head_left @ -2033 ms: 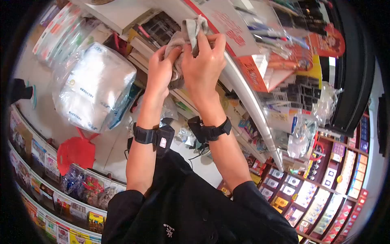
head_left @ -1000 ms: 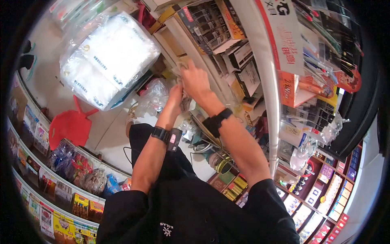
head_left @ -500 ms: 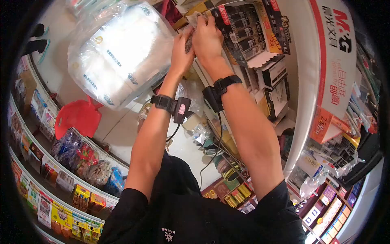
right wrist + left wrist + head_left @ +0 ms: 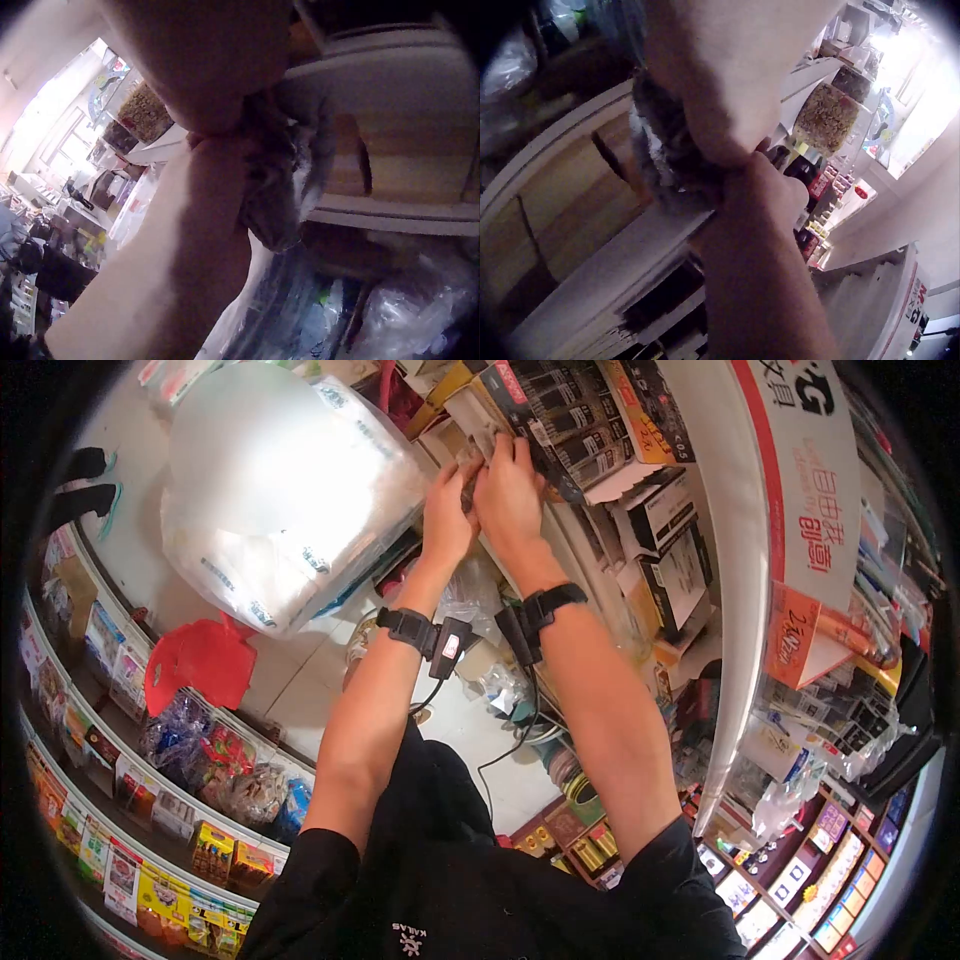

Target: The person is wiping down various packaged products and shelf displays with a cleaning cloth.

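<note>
A crumpled grey cloth [image 4: 470, 490] is bunched between the two hands at the shelf edge; in the right wrist view the cloth [image 4: 274, 195] hangs in dark folds. My left hand [image 4: 449, 515] grips it from the left side, fingers curled round it. My right hand [image 4: 510, 495] holds it from the right, close against the left hand, beside an open display box of packaged pens [image 4: 565, 420]. Parts of the fingers are hidden in both wrist views.
A large plastic-wrapped white bundle [image 4: 290, 490] stands at the left, a red chair [image 4: 200, 665] below it. Boxes [image 4: 670, 580] fill the shelf at the right, behind a pale curved edge [image 4: 745, 650]. Stocked shelves [image 4: 150, 790] line the lower left.
Both hands have moved slightly down in the head view with the cloth between them. The shelf and bundle have shifted a little as the head view moved.
</note>
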A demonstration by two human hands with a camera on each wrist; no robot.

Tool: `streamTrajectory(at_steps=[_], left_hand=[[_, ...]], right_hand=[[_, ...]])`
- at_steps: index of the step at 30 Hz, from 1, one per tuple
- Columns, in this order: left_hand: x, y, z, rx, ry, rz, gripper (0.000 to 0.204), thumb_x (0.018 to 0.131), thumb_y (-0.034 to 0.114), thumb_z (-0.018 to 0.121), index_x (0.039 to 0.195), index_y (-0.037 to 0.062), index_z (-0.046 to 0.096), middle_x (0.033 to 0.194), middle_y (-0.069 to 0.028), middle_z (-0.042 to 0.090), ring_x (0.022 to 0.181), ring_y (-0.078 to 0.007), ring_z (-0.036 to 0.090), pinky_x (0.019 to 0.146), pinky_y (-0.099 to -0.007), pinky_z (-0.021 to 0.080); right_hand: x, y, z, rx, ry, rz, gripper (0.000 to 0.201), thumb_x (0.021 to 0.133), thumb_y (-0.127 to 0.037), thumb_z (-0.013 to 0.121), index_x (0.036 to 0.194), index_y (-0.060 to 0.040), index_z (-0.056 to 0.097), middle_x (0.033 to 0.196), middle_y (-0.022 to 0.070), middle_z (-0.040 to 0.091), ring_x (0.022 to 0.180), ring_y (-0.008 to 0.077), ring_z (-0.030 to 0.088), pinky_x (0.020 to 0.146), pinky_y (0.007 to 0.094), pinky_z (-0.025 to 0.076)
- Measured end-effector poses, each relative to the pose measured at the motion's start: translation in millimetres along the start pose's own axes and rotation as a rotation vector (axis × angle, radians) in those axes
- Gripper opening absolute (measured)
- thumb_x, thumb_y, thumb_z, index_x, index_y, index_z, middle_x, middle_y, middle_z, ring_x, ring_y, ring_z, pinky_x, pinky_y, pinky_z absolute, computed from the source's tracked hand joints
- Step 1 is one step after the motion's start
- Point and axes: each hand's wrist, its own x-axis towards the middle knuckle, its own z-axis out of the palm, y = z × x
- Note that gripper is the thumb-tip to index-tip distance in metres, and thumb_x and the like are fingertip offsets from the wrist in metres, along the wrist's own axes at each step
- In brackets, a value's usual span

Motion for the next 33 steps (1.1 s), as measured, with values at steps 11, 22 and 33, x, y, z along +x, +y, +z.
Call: streamTrajectory(at_steps=[11,22,33], left_hand=[[-83,30,37,-0.028,-0.207,-0.126,0.046,0.081,0.006,0.068,0.127,0.0082,0.066,0.126,-0.0244,0.061,0.118,-0.0436,0.057,0.101,-0.045,0.046],[-192,69,97,0.033,-0.272,-0.071,0.041,0.081,0.004,0.068,0.121,0.0054,0.069,0.117,-0.0209,0.065,0.11,-0.0418,0.061,0.095,-0.0431,0.049],[-337,101,184,0.038,-0.382,-0.029,0.038,0.079,-0.002,0.067,0.116,0.0007,0.07,0.115,-0.0201,0.066,0.106,-0.0412,0.063,0.091,-0.0422,0.05]], right_hand=[[-94,52,-6,0.196,-0.062,0.319,0.036,0.091,-0.011,0.061,0.125,-0.0067,0.053,0.137,0.0185,0.053,0.107,0.0423,0.064,0.088,0.0503,0.054],[-219,118,-22,0.3,0.019,0.539,0.037,0.09,-0.01,0.06,0.126,-0.0057,0.056,0.13,0.0206,0.058,0.101,0.0451,0.066,0.084,0.0534,0.055],[-376,213,-35,0.318,0.143,0.613,0.034,0.086,-0.006,0.06,0.12,-0.0041,0.059,0.113,0.0213,0.065,0.094,0.0444,0.067,0.078,0.0523,0.056]])
